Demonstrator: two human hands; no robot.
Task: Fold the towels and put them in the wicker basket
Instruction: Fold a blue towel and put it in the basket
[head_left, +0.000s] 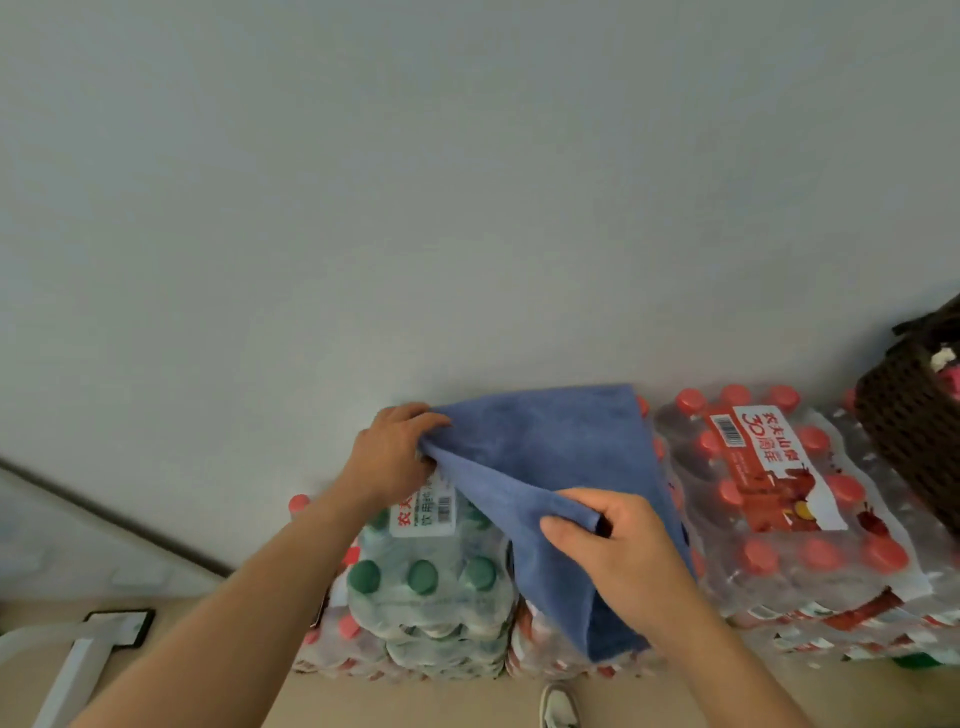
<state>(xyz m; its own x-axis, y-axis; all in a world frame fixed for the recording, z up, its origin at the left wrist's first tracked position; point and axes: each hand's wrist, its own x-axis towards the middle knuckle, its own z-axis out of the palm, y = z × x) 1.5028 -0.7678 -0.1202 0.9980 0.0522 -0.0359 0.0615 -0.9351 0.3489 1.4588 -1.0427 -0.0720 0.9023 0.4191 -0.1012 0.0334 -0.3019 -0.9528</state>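
Over stacked bottle packs (779, 493) by a pale wall (467, 182), the left hand (395, 457) and right hand (608, 540) each pinch the blue towel (550, 447).

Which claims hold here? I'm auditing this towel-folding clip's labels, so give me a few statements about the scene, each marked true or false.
1. The left hand and right hand both grip the blue towel. True.
2. The towel lies inside the wicker basket. False: both hands hold it up, left of the basket.
3. A green-capped bottle pack sits under the left hand. True.
4. The pack right of the towel has blue caps. False: it is a red-capped bottle pack.
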